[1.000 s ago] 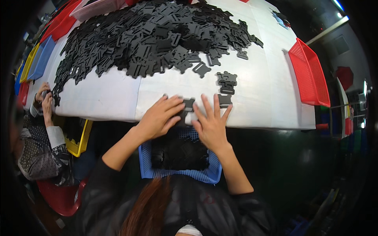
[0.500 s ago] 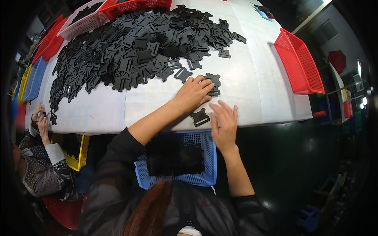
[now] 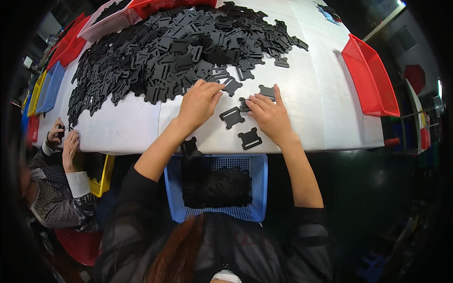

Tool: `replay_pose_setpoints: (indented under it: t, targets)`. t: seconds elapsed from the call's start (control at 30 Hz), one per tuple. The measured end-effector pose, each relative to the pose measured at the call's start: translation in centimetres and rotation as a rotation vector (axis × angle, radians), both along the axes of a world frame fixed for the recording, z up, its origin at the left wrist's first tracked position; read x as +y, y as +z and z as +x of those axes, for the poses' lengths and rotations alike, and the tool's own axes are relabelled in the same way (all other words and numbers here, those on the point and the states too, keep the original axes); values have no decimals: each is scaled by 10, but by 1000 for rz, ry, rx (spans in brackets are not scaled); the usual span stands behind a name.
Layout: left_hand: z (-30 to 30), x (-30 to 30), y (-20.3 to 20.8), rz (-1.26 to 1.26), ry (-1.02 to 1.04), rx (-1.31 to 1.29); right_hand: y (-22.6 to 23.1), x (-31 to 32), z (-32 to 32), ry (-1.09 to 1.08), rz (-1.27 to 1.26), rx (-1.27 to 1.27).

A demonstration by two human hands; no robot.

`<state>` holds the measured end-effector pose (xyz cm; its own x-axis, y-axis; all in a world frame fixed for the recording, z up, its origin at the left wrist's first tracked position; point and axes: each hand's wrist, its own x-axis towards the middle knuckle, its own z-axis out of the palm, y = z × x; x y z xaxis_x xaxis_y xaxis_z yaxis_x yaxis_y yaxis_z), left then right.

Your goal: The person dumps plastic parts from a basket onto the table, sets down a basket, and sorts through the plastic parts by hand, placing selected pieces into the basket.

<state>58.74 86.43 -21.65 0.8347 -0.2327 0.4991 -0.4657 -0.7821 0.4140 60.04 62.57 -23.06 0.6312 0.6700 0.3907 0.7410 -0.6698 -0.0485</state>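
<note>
My left hand (image 3: 200,101) is bent over the near edge of the pile, its forefinger reaching the edge of a flat black slotted buckle piece (image 3: 232,87). Its thumb is a little apart from that finger. My right hand (image 3: 270,115) lies palm down with fingers spread, fingertips on a partly covered black buckle piece (image 3: 244,104). Nearer me, two loose pieces lie on the table, one left of that hand (image 3: 231,118) and another close to the front edge (image 3: 249,138). Beside my left forearm, a tilted piece (image 3: 191,148) is at the table edge above the blue basket.
A large heap of black buckle pieces (image 3: 155,61) covers the white table (image 3: 311,113). Below the edge before me stands a blue basket (image 3: 263,188) holding black pieces. A red basket (image 3: 370,75) is at right. Far left, a co-worker's hands (image 3: 70,144) handle something dark.
My left hand has moved left from the small group of pieces to the heap's edge. The right hand has come forward onto a piece. The group is now spread apart, and a tilted piece appears above the basket.
</note>
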Motion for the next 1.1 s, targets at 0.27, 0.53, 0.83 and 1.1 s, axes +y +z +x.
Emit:
replay_pose_setpoints:
  t: [0.27,0.53,0.83,1.1]
  targets:
    - [0,-1,-12,191,-91,79,10,0,16,-256,286,215]
    - [-87,66,-1,-211,11,348,-2,-39,-36,-381,148,260]
    - [-82,42,-15,23,-97,148,-15,26,-36,-343,275,283]
    - [-35,-10,-36,175,-92,53,-20,39,-24,-283,112,162]
